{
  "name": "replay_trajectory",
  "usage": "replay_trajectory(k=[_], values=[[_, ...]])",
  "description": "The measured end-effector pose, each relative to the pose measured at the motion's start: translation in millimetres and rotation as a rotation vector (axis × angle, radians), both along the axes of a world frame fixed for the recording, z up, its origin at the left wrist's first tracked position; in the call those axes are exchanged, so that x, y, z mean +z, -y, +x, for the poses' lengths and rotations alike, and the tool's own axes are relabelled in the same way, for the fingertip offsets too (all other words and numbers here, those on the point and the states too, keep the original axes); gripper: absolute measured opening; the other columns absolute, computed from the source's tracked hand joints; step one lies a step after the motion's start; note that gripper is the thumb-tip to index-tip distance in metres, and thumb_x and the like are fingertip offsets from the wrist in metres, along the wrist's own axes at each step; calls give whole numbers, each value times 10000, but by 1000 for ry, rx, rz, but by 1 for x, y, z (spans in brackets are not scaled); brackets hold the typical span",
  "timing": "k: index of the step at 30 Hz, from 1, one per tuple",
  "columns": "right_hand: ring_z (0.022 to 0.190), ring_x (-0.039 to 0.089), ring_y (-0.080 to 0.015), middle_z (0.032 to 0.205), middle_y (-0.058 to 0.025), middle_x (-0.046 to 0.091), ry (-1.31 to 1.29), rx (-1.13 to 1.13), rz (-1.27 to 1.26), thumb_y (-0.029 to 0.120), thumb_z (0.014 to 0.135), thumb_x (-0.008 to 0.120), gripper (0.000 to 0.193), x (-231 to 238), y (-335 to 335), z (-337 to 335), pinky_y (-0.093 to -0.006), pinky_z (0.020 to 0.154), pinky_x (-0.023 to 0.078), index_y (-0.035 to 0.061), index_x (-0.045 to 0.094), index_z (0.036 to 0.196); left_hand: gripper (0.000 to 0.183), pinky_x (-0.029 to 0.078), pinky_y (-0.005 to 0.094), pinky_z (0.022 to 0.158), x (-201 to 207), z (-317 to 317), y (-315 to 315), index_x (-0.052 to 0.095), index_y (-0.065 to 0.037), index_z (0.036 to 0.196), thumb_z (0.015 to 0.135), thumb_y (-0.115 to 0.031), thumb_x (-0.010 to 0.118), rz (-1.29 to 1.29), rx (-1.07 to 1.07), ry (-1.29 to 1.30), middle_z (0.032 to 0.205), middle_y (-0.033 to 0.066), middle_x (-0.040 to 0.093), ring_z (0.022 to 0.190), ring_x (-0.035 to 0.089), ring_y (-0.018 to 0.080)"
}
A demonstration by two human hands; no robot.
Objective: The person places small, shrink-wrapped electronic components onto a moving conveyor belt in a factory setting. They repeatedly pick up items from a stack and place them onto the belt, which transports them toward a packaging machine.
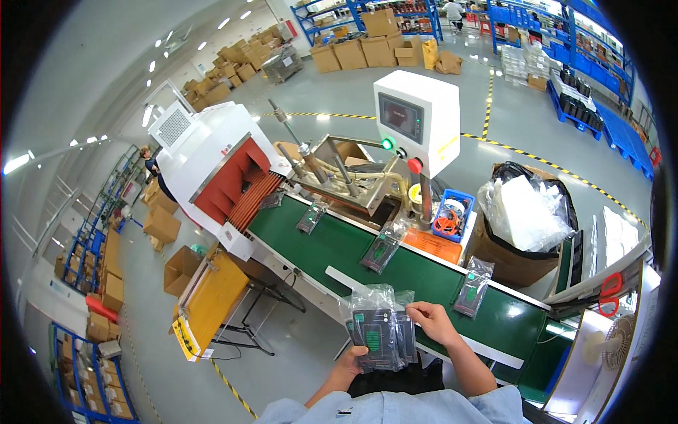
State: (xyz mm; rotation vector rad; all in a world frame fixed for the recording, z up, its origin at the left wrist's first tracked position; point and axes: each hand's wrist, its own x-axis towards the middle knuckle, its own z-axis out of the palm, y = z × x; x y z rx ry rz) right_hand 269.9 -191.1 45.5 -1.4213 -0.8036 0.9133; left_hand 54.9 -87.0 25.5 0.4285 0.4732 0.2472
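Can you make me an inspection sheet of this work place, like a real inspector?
Surface: green conveyor belt, with clear-bagged dark packages lying spaced along it.
Job's things: a bunch of similar bagged packages is held in front of the person, at the belt's near edge.
Clutter: blue bin of small items beyond the belt; lined carton with white plastic on top.
Hands: left hand grips the bunch's lower left; right hand is at its upper right, pinch unclear.
Cables: thin dark cable by the yellow-topped table.
Surroundings: white machine with red curtain, control box, blue shelves.
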Motion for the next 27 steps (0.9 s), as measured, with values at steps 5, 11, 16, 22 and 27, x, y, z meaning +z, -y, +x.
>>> replay_trajectory(k=[5, 11, 16, 22, 27], values=[[675, 504, -75, 736, -31, 589, 104, 59, 3, 214, 878, 569, 253, 11, 12, 1, -232, 605, 422, -30, 622, 922, 630, 488, 447, 846, 2, 3, -6, 462, 12, 1190, 595, -161, 581, 58, 80, 20, 1085, 174, 576, 944, 593, 315], [676, 482, -64, 728, -7, 578, -3, 116, -71, 228, 882, 566, 268, -2, 34, 10, -229, 604, 408, -35, 620, 891, 537, 513, 465, 789, -4, 11, -17, 494, 40, 1128, 624, -135, 555, -44, 125, 92, 1020, 188, 597, 886, 614, 327], [689, 463, -42, 729, 29, 557, -102, 76, -97, 208, 884, 562, 233, -15, 62, 23, -216, 617, 399, -18, 620, 888, 703, 456, 502, 878, 18, 47, -12, 410, 30, 1227, 581, -182, 585, 13, 119, 154, 1149, 221, 517, 1038, 540, 356], [726, 519, -78, 784, 0, 595, 21, -445, -40, 162, 863, 574, 179, -54, 132, 69, -234, 661, 436, -9, 618, 893, 836, 409, 613, 880, 41, 60, -31, 337, -45, 1306, 555, -271, 627, 120, 157, 302, 1235, 211, 442, 1107, 479, 400], [612, 440, -58, 648, 32, 508, 177, -981, -299, 177, 857, 551, 204, -105, 210, 149, -222, 551, 348, -3, 613, 784, 832, 491, 559, 800, 34, 56, -34, 343, -42, 1299, 554, -267, 636, 83, 124, 300, 1215, 224, 451, 1070, 509, 403]])
